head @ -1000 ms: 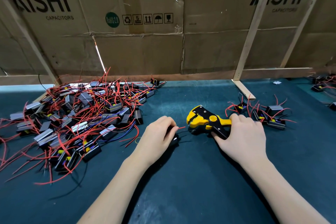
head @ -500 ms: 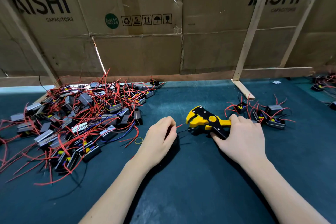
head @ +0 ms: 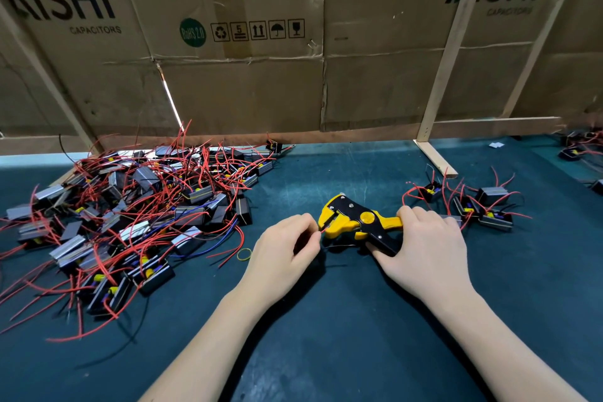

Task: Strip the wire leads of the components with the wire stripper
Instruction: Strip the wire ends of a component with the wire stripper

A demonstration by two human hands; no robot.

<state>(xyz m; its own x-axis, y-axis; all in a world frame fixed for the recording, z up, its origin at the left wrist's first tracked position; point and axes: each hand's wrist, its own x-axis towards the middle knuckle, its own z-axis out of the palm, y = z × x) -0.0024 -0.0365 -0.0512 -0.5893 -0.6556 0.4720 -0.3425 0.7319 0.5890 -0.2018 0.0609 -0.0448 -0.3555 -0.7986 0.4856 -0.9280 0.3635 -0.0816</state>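
My right hand [head: 421,245] grips the handles of a yellow and black wire stripper [head: 357,222], whose jaws point left. My left hand [head: 284,251] is closed on a component that its fingers mostly hide. It pinches a short red wire lead [head: 324,230] whose tip sits at the stripper's jaws. A thin black lead [head: 342,246] trails from the same hand under the tool. A large pile of black and silver components with red leads [head: 130,219] lies to the left. A small group of similar components [head: 483,206] lies just right of my right hand.
The work surface is a dark teal mat [head: 326,336]. Cardboard panels on wooden struts [head: 443,52] wall off the far edge. A yellow rubber band [head: 244,254] lies by the pile. More components [head: 580,147] sit at the far right.
My left hand has lifted and brought the red lead's tip up to the stripper's jaws. My right hand and the stripper have barely moved.
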